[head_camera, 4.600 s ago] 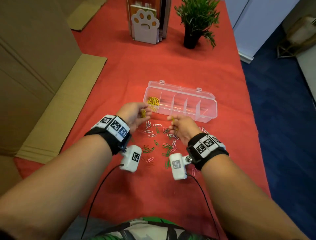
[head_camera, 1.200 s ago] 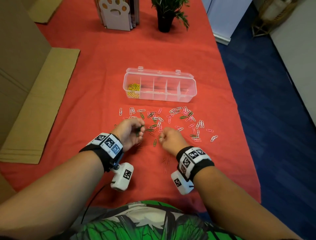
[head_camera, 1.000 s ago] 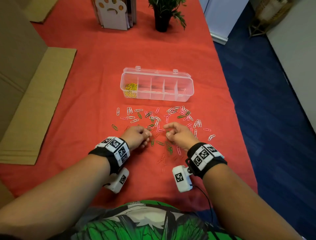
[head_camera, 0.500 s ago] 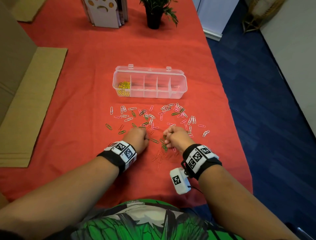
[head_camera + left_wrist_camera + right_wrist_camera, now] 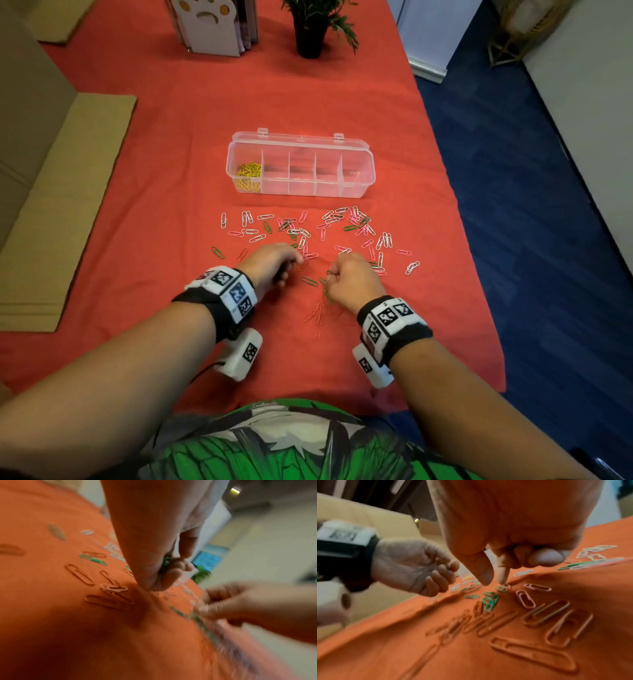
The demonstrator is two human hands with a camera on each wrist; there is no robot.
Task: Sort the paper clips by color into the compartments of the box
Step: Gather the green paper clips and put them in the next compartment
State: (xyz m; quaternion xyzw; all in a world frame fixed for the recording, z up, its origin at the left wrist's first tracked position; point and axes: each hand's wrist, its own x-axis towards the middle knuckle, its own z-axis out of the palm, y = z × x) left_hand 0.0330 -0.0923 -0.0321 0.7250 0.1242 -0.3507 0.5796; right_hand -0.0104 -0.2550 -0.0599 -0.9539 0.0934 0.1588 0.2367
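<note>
Left hand: the left hand (image 5: 270, 262) is curling its fingers around a bunch of green clips (image 5: 166, 562), its heel resting on the red cloth (image 5: 171, 205).
Loose clips: white, pink, green and orange paper clips (image 5: 308, 236) are lying scattered between the hands and the box.
Box: the clear box (image 5: 356, 186) is sitting open beyond them, with yellow clips (image 5: 249, 174) filling its leftmost compartment.
Right hand: the right hand (image 5: 354, 281) is reaching thumb and forefinger, narrowly parted, down onto a green clip (image 5: 500, 589); whether it is gripping it I cannot tell.
</note>
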